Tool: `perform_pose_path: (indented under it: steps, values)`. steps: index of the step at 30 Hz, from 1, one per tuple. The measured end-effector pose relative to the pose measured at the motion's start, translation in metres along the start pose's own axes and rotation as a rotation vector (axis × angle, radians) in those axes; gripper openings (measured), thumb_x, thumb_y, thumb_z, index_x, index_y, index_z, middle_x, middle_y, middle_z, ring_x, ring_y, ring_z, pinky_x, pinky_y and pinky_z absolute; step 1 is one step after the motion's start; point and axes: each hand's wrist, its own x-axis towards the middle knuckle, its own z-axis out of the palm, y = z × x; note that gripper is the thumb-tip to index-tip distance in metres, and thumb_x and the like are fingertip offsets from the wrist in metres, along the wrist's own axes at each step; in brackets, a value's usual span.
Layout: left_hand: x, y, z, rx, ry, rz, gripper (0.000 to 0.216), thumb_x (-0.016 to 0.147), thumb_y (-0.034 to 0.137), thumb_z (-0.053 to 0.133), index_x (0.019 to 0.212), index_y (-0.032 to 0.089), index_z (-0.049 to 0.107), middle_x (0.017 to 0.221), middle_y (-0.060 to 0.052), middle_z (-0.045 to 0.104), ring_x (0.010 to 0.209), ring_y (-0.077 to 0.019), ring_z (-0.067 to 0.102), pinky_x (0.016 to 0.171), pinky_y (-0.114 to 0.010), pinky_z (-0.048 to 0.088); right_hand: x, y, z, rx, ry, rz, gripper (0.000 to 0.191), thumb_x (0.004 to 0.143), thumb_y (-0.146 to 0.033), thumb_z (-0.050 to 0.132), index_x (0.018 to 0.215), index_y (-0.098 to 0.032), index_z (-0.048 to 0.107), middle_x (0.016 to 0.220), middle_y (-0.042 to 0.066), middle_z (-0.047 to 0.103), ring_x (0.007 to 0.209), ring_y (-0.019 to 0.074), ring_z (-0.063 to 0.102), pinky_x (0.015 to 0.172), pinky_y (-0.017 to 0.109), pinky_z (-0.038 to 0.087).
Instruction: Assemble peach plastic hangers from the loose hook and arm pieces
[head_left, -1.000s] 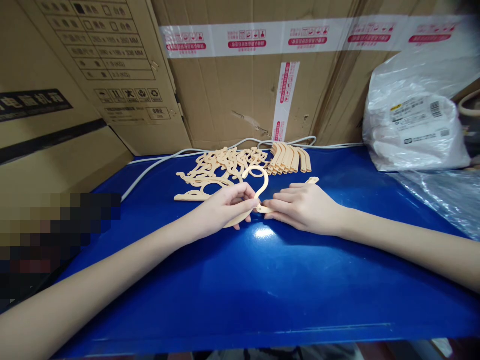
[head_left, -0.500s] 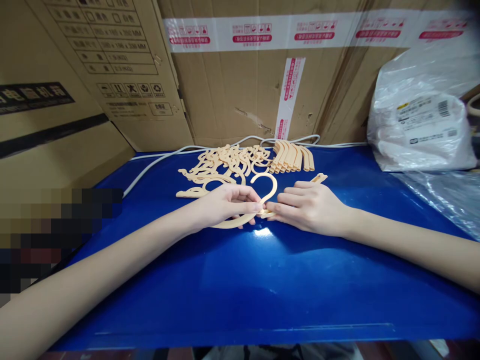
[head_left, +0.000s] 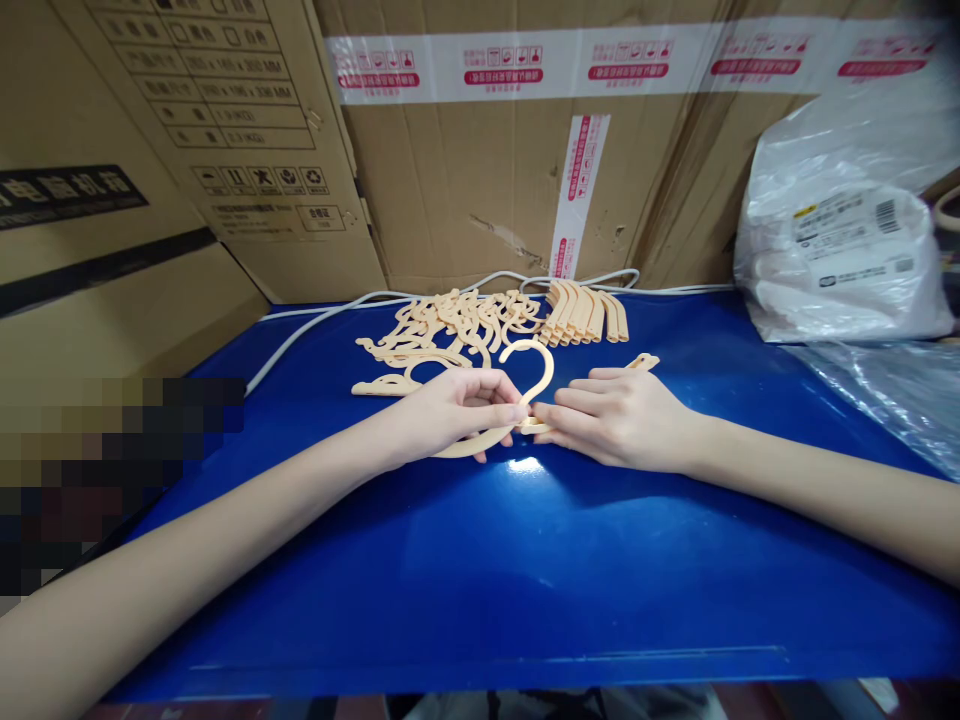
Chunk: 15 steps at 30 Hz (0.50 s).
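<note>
My left hand (head_left: 469,408) pinches a cream plastic clothes hanger hook (head_left: 541,372) at its base, and a curved arm piece (head_left: 474,445) passes beneath the fingers. Closed around another hanger arm (head_left: 643,362) is my right hand (head_left: 622,415); that arm's slotted end sticks out past the knuckles. The two hands meet at the joint under the hook, where fingers cover most of the contact. Just behind lie a heap of loose cream hanger parts (head_left: 450,320) and a row of curved tube-like pieces (head_left: 577,315). An assembled-looking hanger piece (head_left: 382,385) rests left of the heap.
Cardboard boxes (head_left: 465,190) stand along the back and left of the blue tabletop (head_left: 480,580). A white cable (head_left: 300,335) runs along the rear edge. A clear plastic bag with a labelled white package (head_left: 847,240) sits at the right.
Both hands keep their grip in nearly the same place. The hook has shifted up slightly, and the right-hand arm's end has moved a little right and down.
</note>
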Motion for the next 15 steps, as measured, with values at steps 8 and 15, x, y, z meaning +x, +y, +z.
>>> perform_pose_path:
  steps: [8,15]
  values:
    - [0.0010,-0.0016,0.0058,0.003,0.037,0.039,0.017,0.084,0.032,0.058,0.080,0.016,0.052,0.072,0.001,0.059,0.064,-0.0096,0.057,0.051,-0.018,0.049,0.0008,-0.0031,-0.0007,0.050,0.006,0.054,0.040,0.100,-0.037,0.035,0.083,-0.015,0.064,0.061,-0.001,0.060,0.052,0.0099,0.052,0.053,0.027,0.032]
    - [0.0020,-0.0049,0.0047,-0.034,0.035,0.021,0.022,0.083,0.037,0.059,0.080,0.017,0.052,0.070,0.001,0.060,0.065,-0.0109,0.059,0.051,-0.019,0.049,0.0013,-0.0031,-0.0013,0.096,0.001,0.097,0.042,0.100,-0.038,0.034,0.081,-0.016,0.064,0.061,0.000,0.062,0.050,0.0095,0.052,0.053,0.025,0.034]
